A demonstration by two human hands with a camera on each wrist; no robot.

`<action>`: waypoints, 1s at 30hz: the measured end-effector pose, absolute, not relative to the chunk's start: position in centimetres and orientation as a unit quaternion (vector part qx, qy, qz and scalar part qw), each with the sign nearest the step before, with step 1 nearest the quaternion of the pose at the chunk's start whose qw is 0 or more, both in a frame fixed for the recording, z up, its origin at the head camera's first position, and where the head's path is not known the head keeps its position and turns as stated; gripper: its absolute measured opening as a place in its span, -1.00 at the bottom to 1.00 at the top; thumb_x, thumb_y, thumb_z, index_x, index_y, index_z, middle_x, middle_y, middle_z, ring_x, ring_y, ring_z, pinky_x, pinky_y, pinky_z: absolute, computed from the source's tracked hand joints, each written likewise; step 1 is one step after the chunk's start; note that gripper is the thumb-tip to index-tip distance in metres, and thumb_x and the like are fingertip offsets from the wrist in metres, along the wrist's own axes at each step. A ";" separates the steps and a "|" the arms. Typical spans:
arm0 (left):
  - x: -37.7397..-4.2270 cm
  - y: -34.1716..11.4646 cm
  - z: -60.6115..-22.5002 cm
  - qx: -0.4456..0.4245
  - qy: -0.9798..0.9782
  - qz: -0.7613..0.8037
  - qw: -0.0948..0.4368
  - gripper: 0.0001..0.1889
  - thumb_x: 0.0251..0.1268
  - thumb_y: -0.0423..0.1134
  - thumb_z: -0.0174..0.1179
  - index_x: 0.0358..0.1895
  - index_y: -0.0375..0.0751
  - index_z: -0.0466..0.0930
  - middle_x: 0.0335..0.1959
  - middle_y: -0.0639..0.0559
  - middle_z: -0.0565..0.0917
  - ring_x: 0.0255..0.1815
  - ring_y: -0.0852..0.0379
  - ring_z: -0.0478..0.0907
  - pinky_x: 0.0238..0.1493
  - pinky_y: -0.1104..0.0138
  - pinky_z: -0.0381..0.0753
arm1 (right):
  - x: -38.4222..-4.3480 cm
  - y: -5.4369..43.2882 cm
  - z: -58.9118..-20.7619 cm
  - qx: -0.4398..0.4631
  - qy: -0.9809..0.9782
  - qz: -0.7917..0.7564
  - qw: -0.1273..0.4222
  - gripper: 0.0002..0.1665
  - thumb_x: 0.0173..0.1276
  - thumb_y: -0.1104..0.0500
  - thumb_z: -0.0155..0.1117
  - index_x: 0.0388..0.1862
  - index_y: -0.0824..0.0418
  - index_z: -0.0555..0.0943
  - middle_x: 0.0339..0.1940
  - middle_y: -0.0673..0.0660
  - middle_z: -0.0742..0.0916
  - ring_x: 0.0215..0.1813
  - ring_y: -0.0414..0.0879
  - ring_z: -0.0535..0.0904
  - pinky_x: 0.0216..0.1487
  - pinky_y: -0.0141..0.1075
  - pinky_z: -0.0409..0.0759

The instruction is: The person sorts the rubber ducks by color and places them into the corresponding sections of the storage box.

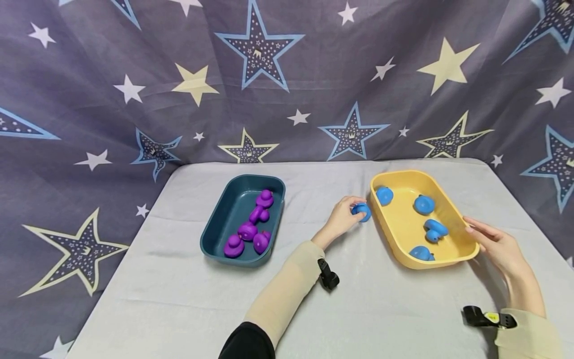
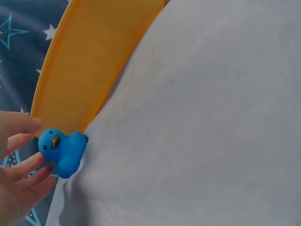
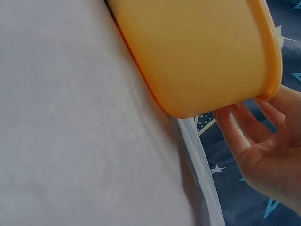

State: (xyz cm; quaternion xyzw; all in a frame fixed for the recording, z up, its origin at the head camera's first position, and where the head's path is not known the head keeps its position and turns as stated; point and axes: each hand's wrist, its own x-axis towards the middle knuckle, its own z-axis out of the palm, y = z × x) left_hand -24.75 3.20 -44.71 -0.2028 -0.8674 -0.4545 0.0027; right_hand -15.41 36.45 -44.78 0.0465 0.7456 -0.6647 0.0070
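My left hand (image 1: 343, 217) holds a blue rubber duck (image 1: 361, 212) just outside the left wall of a yellow bin (image 1: 389, 234). Seen from the left wrist, the duck (image 2: 66, 150) has its bill toward the camera, with the thumb above it and the other fingers (image 2: 30, 174) below. At the bin's right end, my right hand (image 1: 502, 252) touches the rim with its fingers extended. In the right wrist view those fingers (image 3: 235, 125) rest against the outside of the bin (image 3: 202, 56). Several blue ducks, one of them a tipped duck (image 1: 435, 230), lie inside the bin.
A dark teal bin (image 1: 214, 244) stands to the left on the pale cloth-covered table (image 1: 157, 279), holding several purple ducks (image 1: 246, 231). Behind the table hangs a grey curtain (image 1: 314, 65) printed with stars.
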 end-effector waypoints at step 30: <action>-25.5 3.3 -46.3 -0.180 -0.876 -0.448 -0.010 -0.70 0.06 -0.27 0.23 -0.07 -0.18 0.54 -0.13 -0.03 0.50 -0.10 0.14 0.44 -0.04 0.45 0.38 | -15.8 37.0 -45.5 0.057 0.748 -0.661 0.015 -0.52 0.20 0.10 0.21 0.14 -0.01 0.46 -0.27 -0.48 0.55 -0.23 -0.63 0.44 -0.31 -0.67 0.42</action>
